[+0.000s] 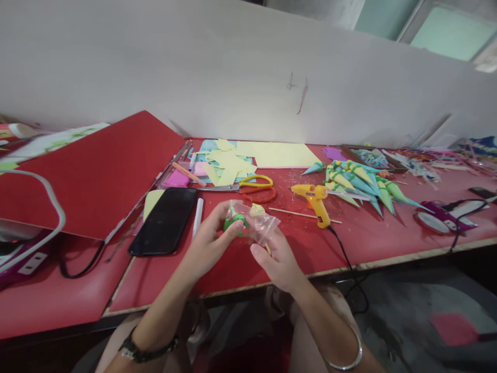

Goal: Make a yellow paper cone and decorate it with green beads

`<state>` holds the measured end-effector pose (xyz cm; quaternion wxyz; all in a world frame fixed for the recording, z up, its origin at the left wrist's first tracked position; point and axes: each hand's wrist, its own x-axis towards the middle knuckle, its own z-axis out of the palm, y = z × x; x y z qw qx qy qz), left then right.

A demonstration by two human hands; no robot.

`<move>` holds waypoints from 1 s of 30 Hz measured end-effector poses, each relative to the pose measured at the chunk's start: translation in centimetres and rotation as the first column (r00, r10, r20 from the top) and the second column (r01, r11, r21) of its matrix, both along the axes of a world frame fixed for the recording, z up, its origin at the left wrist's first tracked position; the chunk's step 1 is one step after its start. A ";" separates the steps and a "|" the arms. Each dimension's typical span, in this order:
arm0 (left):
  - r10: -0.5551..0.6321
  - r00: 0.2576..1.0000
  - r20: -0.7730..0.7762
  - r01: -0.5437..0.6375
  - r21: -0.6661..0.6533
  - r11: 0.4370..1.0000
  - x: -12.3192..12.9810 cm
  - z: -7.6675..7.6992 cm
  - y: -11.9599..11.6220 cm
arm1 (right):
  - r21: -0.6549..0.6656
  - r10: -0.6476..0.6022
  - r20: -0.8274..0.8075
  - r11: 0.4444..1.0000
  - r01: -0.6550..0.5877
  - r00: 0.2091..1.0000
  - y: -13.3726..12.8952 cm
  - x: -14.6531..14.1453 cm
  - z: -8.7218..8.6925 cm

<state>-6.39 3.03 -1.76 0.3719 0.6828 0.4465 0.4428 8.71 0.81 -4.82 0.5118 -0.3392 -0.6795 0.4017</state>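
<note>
A small clear plastic bag [261, 221] with green pieces inside is held up over the front of the red table [240, 272]. My left hand [212, 241] pinches its left end, thumb on the green part. The fingers of my right hand [277, 259] close on the bag's right, open-looking end. A small pale yellow piece [257, 210] shows at the bag's upper edge; whether it is inside the bag is unclear. Just beyond the hands lie scissors [258, 188] with yellow and red handles and a thin wooden stick [306, 214].
A yellow glue gun [315, 201] with a black cord lies right of the hands. Behind it are several yellow and blue paper cones [361, 181]. A black phone [165, 221] and a white pen [198, 217] lie left. Yellow paper [285, 155] and scraps are at the back.
</note>
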 end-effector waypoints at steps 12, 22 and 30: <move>-0.206 0.974 -0.092 0.191 -0.144 0.971 0.0 0.0 -0.3 | -0.049 0.120 -0.031 0.991 -0.122 0.992 0.2 0.0 0.2; -0.323 0.942 -0.094 0.302 -0.187 0.935 -0.4 -0.1 -0.5 | -0.084 0.143 -0.028 0.986 -0.145 0.989 0.1 0.0 0.4; -0.252 0.966 0.060 0.259 -0.242 0.935 -0.6 0.2 -0.3 | -0.143 0.141 -0.294 0.971 -0.190 0.945 0.5 -0.1 0.1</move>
